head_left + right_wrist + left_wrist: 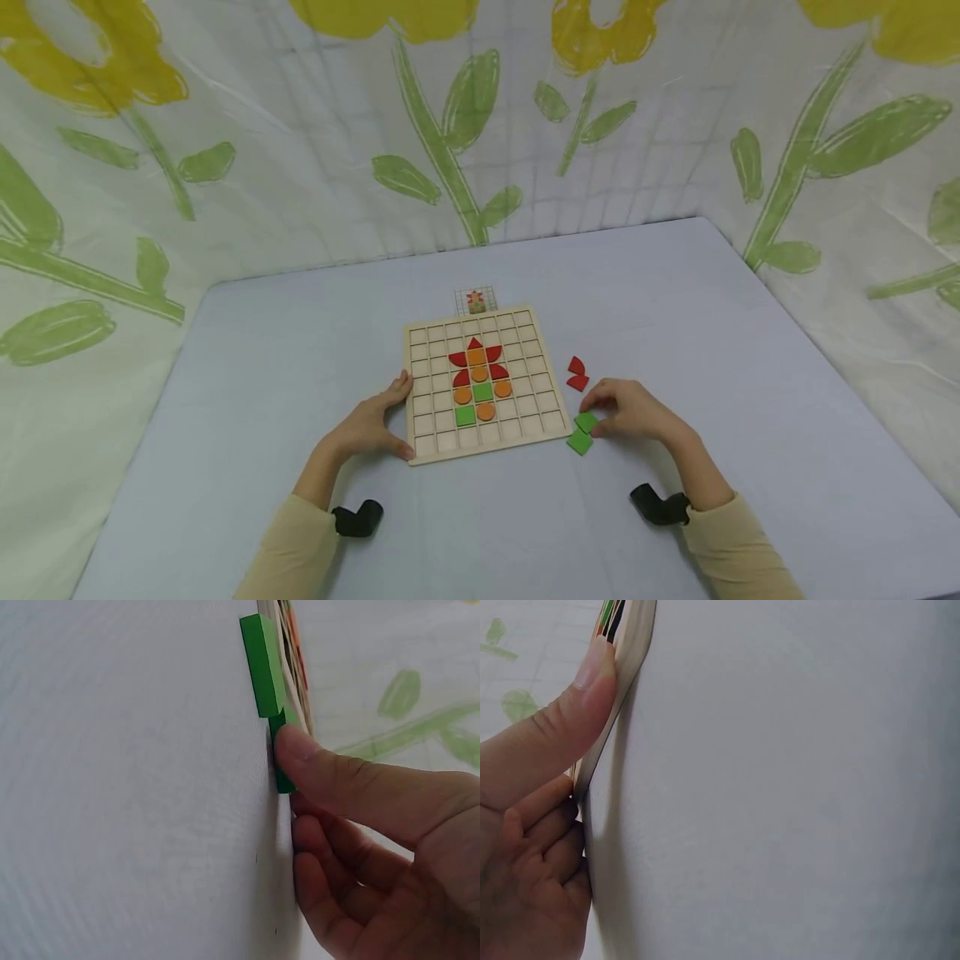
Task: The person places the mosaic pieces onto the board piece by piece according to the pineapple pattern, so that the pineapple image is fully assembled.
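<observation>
A wooden grid board [437, 425] lies in front of me with flat coloured tiles in its cells: a red triangle [475, 343] over an orange square [476, 357], red quarter-circles, orange circles and two green squares. My left hand [369, 425] rests at the board's left side, thumb at the near corner and fingers against the edge. To the right of the board, my right hand [633, 410] pinches a green square tile [585, 422] between thumb and fingers. Another green square tile [580, 442] lies against it on the near side.
Two red quarter-circle tiles [577, 373] lie on the table [300, 333], right of the board. Behind the board's far edge is a small gridded card [476, 301] with a coloured picture. A flowered cloth [315, 150] hangs behind the table.
</observation>
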Tool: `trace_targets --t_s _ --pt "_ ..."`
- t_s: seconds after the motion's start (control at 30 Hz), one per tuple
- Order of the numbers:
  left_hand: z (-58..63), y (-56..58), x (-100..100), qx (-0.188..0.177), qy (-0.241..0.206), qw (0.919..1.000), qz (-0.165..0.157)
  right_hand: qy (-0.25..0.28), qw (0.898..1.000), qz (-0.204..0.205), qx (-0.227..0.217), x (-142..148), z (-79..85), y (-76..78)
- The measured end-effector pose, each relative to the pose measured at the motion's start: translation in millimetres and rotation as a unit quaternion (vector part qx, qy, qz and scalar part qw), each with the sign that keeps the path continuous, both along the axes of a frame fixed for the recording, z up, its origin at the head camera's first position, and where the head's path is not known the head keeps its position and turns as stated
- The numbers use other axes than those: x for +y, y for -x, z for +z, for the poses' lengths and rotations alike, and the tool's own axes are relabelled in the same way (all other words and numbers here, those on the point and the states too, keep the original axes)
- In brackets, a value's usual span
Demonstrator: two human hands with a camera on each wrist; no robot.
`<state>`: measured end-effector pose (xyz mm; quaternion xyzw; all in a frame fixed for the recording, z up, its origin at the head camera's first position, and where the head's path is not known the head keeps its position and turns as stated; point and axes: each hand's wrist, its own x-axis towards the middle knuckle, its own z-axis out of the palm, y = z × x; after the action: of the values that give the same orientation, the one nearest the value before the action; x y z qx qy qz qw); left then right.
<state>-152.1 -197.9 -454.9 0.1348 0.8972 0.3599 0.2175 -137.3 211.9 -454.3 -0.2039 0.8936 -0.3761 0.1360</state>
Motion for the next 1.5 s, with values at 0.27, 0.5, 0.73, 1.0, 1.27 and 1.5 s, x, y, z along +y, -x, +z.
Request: trace_targets --t_s 0.27,0.5,0.73,1.0,1.27,1.5 --pt "-1.6 0.4 -0.6 0.002 -0.001 1.0000 -0.002 -0.008 1.000 -0.017 -0.018 -0.9 2.7 0.5" --pt "-2.0 0.4 -1.3 0.002 -0.005 1.0000 -0.002 -0.014 1.000 0.015 0.003 1.2 3.4 0.6" --pt "-1.2 0.2 -1.3 0.001 -0.001 1.0000 -0.001 -0.021 1.000 -0.009 0.022 -5.3 2.8 1.0" --pt "-1.2 0.1 -0.8 -0.001 0.000 1.0000 0.000 -0.012 0.997 -0.044 0.063 -16.2 5.0 3.0" --pt "-0.1 -0.7 -1.0 -0.001 0.000 1.0000 0.000 0.007 0.997 -0.031 0.067 -31.5 4.9 9.5" --pt "-0.8 -0.3 -0.9 0.004 0.000 1.0000 -0.001 0.003 0.997 -0.014 0.080 -47.0 7.9 16.1"
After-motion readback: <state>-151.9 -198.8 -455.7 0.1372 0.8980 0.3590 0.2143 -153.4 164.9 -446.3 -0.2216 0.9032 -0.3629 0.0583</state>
